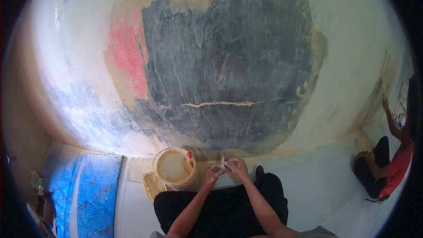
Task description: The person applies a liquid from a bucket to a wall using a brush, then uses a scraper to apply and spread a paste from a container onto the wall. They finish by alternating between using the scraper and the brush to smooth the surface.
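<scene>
Gripped at the fingertips of both hands, left [214, 174] and right [237, 168], is a slim, pale, blade-like tool [223, 161]. Its exact type cannot be confirmed at this size. It is pinched between the two hands above the lap, its narrow end directed toward the wall base; neither hand is seen released. The hidden finger contacts cannot be assessed.

For sound handling, the tool should be steadied by one hand, and light, even finger pressure applied along its flat sides by the other. Any edge or tip should be cleared by the fingers, and both wrists supported near the legs.

Near the left hand, a round bucket [192, 180] of cloudy liquid is noted, with a red-tipped handle [189, 154] at its rim. A small tub [145, 185] is sited beside it. Beyond, a dark wall patch [229, 61] is crossed by a pale, ragged line [220, 103]. Blue sheeting [94, 194] is observed to the left, and a co-worker [396, 172] to the right.
</scene>
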The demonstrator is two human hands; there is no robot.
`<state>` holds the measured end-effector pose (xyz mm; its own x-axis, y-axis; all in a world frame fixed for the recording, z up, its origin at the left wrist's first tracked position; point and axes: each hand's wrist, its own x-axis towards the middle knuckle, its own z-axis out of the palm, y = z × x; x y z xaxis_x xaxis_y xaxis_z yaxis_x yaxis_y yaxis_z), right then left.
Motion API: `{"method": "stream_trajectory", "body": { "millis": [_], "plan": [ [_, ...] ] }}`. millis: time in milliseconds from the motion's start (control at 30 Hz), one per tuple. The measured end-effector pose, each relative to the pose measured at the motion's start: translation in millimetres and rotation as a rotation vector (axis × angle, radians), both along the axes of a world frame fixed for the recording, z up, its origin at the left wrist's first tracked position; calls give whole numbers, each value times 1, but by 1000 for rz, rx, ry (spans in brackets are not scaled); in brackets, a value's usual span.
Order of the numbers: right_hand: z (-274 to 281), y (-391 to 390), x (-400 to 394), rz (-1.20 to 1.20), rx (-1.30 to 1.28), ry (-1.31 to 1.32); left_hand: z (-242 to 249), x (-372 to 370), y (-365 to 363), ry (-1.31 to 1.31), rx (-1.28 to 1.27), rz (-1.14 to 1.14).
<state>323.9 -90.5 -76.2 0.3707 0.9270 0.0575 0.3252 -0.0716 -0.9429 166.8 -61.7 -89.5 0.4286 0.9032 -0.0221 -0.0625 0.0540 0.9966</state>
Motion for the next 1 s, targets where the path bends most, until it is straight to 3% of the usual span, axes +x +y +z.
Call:
{"method": "stream_trajectory", "body": {
  "millis": [67,133,200,300,333,400,433,500,567,600,633,667,767,900,1000],
  "plan": [
    [23,-5,-4,124,-133,330,22,-2,-10,-14,-4,40],
    [15,0,-4,177,-142,380,27,-7,-10,-33,-2,76],
    [33,-4,-8,224,-151,426,21,-15,2,-346,-447,-103],
    [53,-13,-11,359,-143,560,24,-26,13,-417,-510,-166],
    [53,-12,-14,369,-130,613,47,-26,7,-414,-507,-160],
    [57,-13,-18,385,-118,673,96,-24,-11,-138,-92,-64],
    [66,-17,-19,381,-87,714,112,-25,-16,-134,-93,-55],
    [69,-14,-15,388,-60,756,140,-28,-17,23,161,129],
    [58,-4,-4,157,-159,672,177,-35,9,124,403,280],
    [58,-6,-4,166,-163,674,211,-41,22,239,749,429],
    [60,-9,-3,85,-102,678,255,-33,26,-14,901,555],
    [62,-10,-4,1,-40,684,302,-28,37,33,1070,715],
    [54,-7,-5,16,-7,623,424,-21,56,1,1589,880],
    [51,-8,-11,27,-79,507,531,3,98,74,1895,891],
    [28,4,-10,34,-19,307,563,25,88,152,1966,798]
  ]
}}
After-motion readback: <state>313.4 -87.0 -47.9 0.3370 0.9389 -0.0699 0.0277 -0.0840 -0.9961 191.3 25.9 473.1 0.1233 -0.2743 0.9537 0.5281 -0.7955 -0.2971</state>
